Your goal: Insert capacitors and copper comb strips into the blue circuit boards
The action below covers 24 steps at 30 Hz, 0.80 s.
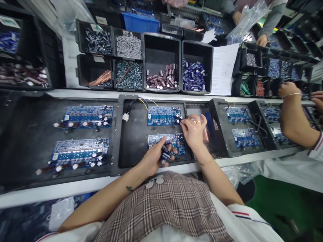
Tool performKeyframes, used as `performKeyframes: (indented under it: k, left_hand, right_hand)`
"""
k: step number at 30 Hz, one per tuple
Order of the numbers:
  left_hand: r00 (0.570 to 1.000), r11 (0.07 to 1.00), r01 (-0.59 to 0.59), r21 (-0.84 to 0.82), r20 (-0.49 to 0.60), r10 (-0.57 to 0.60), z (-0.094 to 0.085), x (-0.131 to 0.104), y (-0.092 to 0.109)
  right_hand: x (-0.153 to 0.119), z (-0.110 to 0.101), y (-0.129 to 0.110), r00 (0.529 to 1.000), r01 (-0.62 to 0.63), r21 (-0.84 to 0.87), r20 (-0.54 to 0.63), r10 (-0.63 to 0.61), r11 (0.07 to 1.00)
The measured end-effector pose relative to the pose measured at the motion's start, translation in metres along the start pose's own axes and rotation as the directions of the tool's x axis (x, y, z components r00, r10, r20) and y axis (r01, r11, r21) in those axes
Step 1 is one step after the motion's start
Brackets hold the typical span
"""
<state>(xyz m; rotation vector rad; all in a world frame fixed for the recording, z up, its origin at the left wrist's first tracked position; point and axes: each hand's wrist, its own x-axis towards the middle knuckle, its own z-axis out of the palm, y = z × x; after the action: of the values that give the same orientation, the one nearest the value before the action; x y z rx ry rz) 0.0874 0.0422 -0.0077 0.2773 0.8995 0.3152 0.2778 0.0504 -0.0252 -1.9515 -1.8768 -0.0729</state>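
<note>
My left hand point(155, 154) is curled around several dark blue capacitors point(166, 153), palm up, above the lower blue circuit board point(179, 144). At the right end of the upper circuit board point(161, 116), the thumb and fingertips of my right hand point(194, 131) are pinched together beside a group of upright capacitors point(178, 117). Whatever those fingertips hold, most likely small, is hidden. Both boards lie in a black tray point(133, 144). A white connector point(125, 117) on coloured wires rests at that tray's upper left.
Behind the tray stand bins of blue capacitors point(194, 75), brown capacitors point(164, 79) and small parts point(128, 45). A paper sheet point(224, 69) lies beside them. Another tray with boards point(88, 116) is on the left. At right, a co-worker's arm point(294, 117) reaches over further boards.
</note>
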Motion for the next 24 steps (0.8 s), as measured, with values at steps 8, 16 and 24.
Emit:
performKeyframes:
  k: [8,16,24]
  left_hand:
    - [0.956,0.967,0.229,0.108,0.165,-0.244,0.005,-0.007,-0.022]
    - [0.956,0.966,0.194,0.173,0.189,-0.226,-0.001,-0.015,-0.042]
    - [0.953,0.972,0.219,0.089,0.196,-0.232,-0.002,-0.013,-0.042]
  right_hand:
    - [-0.054,-0.057,-0.017,0.886,0.030,0.429,0.406,-0.223,0.903]
    - [-0.068,-0.026,0.006,0.892,0.132,0.134,0.416,-0.176,0.982]
    - [-0.063,-0.031,0.002,0.844,0.287,0.005,0.472,-0.255,0.958]
